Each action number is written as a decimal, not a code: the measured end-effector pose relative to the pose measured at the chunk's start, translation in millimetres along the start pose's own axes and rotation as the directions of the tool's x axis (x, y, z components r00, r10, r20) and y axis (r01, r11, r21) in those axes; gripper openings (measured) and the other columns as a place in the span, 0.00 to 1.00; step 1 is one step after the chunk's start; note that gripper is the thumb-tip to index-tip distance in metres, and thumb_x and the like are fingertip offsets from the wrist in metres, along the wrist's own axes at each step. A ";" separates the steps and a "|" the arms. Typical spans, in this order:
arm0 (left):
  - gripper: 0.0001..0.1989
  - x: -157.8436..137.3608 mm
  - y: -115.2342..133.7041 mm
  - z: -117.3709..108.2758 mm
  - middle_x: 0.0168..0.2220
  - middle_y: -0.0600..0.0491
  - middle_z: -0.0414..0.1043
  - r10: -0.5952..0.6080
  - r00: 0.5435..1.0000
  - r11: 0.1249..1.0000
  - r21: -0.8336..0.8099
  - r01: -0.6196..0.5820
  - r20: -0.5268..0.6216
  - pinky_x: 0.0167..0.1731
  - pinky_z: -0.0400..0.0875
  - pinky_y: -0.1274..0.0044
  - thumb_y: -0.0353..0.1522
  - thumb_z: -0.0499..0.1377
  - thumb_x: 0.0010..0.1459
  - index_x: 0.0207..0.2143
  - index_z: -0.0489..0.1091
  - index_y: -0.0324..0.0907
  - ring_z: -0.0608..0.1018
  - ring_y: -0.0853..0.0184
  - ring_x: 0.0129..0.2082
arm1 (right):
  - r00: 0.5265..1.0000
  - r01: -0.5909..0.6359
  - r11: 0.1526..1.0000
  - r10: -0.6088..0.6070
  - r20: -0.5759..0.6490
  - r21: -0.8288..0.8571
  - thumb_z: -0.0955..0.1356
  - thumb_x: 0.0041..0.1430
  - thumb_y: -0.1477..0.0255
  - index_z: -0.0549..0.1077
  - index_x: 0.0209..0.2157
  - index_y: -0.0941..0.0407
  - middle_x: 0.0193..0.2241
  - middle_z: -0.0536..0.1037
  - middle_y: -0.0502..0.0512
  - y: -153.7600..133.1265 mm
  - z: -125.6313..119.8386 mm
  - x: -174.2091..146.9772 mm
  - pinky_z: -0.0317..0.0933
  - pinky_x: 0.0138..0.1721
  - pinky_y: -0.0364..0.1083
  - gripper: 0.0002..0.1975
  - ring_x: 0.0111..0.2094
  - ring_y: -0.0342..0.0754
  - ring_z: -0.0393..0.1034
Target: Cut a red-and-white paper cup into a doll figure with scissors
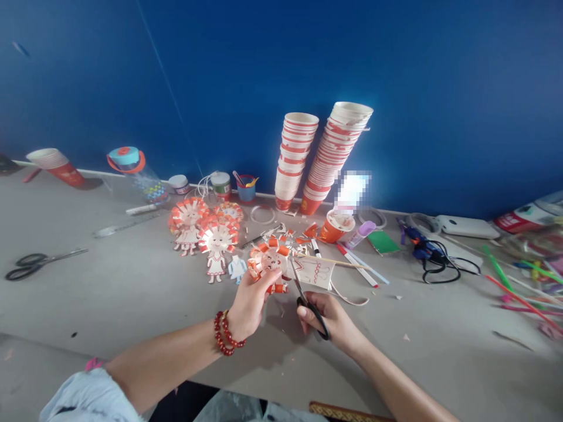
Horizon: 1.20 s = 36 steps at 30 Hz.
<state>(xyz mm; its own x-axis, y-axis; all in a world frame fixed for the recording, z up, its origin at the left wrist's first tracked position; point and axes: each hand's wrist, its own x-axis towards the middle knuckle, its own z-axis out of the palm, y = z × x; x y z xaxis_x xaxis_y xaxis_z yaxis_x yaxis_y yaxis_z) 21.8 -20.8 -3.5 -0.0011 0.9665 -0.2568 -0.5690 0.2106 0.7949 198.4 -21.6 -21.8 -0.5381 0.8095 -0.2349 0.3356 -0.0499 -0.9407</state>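
The gray table bears cup stacks, markers and paper scraps.

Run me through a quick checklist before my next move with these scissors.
1. Paper face held: ok, the left hand grips it, thumb in front.
2. Scissors in hand: ok, the right hand holds them by the black handles.
3. Left fingers clear of the blades: cannot tell; the thumb looks clear, but other fingers are hidden behind the paper.
4. Blades clear of the drawn-on paper piece: cannot tell, they sit close together in this view.
5. Paper figures out of the way: ok, they lie left of the scissors.
6. Scraps cleared: not ok, paper scraps lie beyond the hands.
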 end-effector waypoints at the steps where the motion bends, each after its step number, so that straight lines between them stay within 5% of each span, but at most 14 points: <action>1: 0.04 -0.1 0.5 0.5 0.28 0.54 0.74 -0.008 1.000 1.000 -0.001 0.008 -0.004 0.28 0.72 0.79 0.32 0.63 0.51 0.30 0.74 0.40 0.75 0.69 0.28 | 1.000 0.001 1.000 -0.001 0.001 0.004 0.63 0.54 0.47 0.64 0.21 0.58 0.17 0.71 0.52 0.3 -0.1 -0.1 0.50 0.21 0.40 0.27 0.19 0.41 0.60; 36: 0.04 1.7 5.0 -1.1 0.24 0.55 0.69 -0.034 0.999 0.999 0.020 0.035 -0.008 0.27 0.74 0.76 0.31 0.63 0.51 0.26 0.72 0.40 0.73 0.68 0.27 | 0.998 0.016 1.000 -0.016 -0.063 -0.008 0.63 0.53 0.46 0.61 0.18 0.56 0.11 0.67 0.48 6.0 -0.2 0.6 0.49 0.19 0.40 0.27 0.14 0.40 0.57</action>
<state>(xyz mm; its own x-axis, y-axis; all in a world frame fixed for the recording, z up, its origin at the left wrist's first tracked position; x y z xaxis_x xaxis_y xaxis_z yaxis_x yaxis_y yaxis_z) 18.0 -18.3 -0.5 0.0117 0.9574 -0.2886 -0.5521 0.2468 0.7964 200.3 -21.3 -27.6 -0.4935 0.8456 -0.2037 0.3329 -0.0327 -0.9424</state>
